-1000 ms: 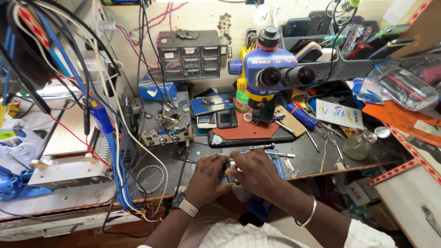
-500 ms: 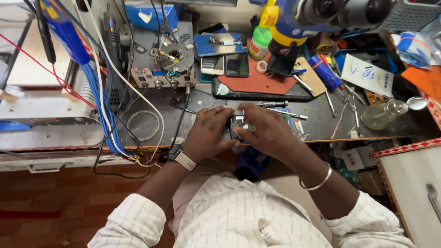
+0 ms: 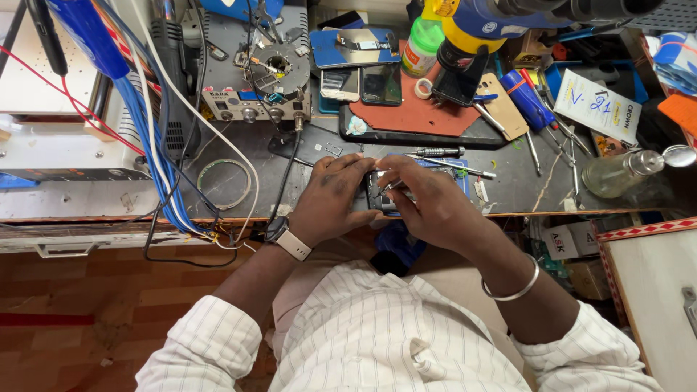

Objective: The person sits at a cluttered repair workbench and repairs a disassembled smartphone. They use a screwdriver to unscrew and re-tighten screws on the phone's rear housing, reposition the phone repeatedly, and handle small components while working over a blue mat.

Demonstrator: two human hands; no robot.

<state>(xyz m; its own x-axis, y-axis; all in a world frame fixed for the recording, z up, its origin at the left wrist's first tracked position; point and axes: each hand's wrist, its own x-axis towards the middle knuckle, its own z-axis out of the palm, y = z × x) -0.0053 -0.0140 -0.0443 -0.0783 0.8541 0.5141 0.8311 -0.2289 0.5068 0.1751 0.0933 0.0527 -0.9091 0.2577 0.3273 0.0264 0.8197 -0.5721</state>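
You are gripping a small opened phone at the bench's front edge: left hand clamping its side, right hand pinching tweezers over it. A slip could be scratching parts. The glass bottle (clear liquid inside) is lying nearby, risking a spill.

Small device mostly covered by both hands; its make-up cannot be told. Microscope cut off at far edge.
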